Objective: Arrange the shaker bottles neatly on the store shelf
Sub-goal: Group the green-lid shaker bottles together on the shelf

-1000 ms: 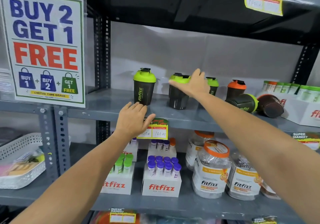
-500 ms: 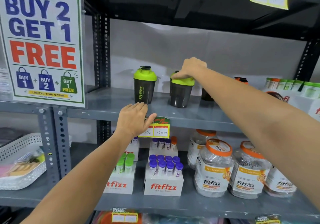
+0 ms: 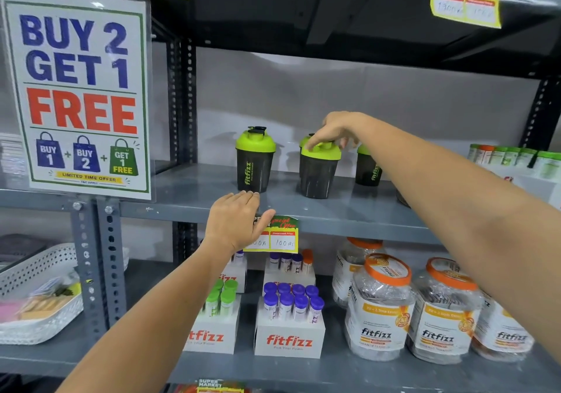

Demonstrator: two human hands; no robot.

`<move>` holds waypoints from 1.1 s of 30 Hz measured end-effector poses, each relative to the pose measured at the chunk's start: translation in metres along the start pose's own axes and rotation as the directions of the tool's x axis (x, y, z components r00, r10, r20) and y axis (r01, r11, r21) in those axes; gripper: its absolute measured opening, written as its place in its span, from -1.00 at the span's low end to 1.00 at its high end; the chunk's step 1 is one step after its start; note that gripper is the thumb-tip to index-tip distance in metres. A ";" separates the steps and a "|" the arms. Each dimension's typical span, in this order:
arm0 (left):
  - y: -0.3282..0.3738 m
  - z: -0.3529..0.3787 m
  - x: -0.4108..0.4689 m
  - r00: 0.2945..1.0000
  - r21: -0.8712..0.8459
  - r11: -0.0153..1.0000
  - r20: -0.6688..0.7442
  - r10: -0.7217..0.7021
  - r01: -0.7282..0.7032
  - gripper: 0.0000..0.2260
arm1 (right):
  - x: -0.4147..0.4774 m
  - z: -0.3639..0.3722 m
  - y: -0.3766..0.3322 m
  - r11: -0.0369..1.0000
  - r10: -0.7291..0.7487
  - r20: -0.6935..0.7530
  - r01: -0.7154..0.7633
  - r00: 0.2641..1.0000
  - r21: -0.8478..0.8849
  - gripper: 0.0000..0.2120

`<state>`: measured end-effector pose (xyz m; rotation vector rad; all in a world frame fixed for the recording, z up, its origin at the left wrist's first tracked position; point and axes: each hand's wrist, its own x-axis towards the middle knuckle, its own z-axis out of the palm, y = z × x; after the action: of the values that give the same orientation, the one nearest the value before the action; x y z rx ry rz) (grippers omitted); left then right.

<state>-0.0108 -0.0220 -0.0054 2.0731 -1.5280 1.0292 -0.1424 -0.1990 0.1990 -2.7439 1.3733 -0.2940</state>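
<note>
Three black shaker bottles with lime-green lids stand upright in a row on the grey middle shelf. The first shaker is on the left and shows its fitfizz logo. The second shaker stands beside it, and the third shaker is partly hidden behind my right forearm. My right hand hovers over the second shaker's lid, fingers spread, one fingertip touching the lid. My left hand lies flat and open against the shelf's front edge below the first shaker, holding nothing.
A "Buy 2 Get 1 Free" sign hangs on the left upright. A price tag sits on the shelf edge. The lower shelf holds fitfizz tube boxes and orange-lidded jars. A white basket sits at left, and small tubes stand far right.
My right hand brought the second shaker left and stood it near the first, gripping its lid; now the fingers have opened and lifted. My left hand stayed at the shelf edge.
</note>
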 end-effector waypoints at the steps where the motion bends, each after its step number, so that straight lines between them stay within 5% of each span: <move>1: 0.000 0.000 0.000 1.000 0.001 1.000 -0.009 0.002 -0.002 -0.40 | 0.000 0.000 -0.001 1.000 -0.012 -0.027 0.012 1.000 0.013 -0.32; 5: 0.001 -0.002 0.000 1.000 0.011 1.000 -0.024 0.004 -0.004 -0.41 | -0.004 0.002 -0.007 0.992 -0.038 -0.149 0.019 0.988 -0.126 -0.28; 10: 0.001 -0.001 0.000 1.000 0.001 1.000 0.003 -0.012 0.012 -0.39 | -0.001 0.001 -0.005 0.983 -0.086 -0.101 0.068 0.991 -0.170 -0.44; 19: 0.002 -0.001 -0.001 0.999 0.006 1.000 -0.047 -0.003 0.003 -0.42 | 0.004 -0.007 0.006 0.987 -0.159 0.026 0.159 0.987 -0.015 -0.56; 23: 0.002 0.001 0.000 0.999 0.004 1.000 -0.040 -0.004 0.004 -0.42 | 0.010 -0.003 0.005 0.982 -0.188 -0.042 0.189 0.981 0.016 -0.39; 27: 0.001 0.002 0.000 0.998 0.006 1.000 -0.064 0.007 -0.007 -0.34 | 0.011 0.008 -0.001 0.972 -0.151 -0.232 0.102 0.961 -0.210 -0.29; 33: 0.001 0.001 0.001 0.997 0.022 1.000 -0.075 0.016 -0.014 -0.38 | 0.006 0.004 -0.010 0.943 -0.141 -0.178 0.078 0.974 -0.323 -0.41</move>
<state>-0.0113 -0.0241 -0.0056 2.0159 -1.5040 1.1205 -0.1305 -0.1979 0.1976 -3.1361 1.4239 -0.3970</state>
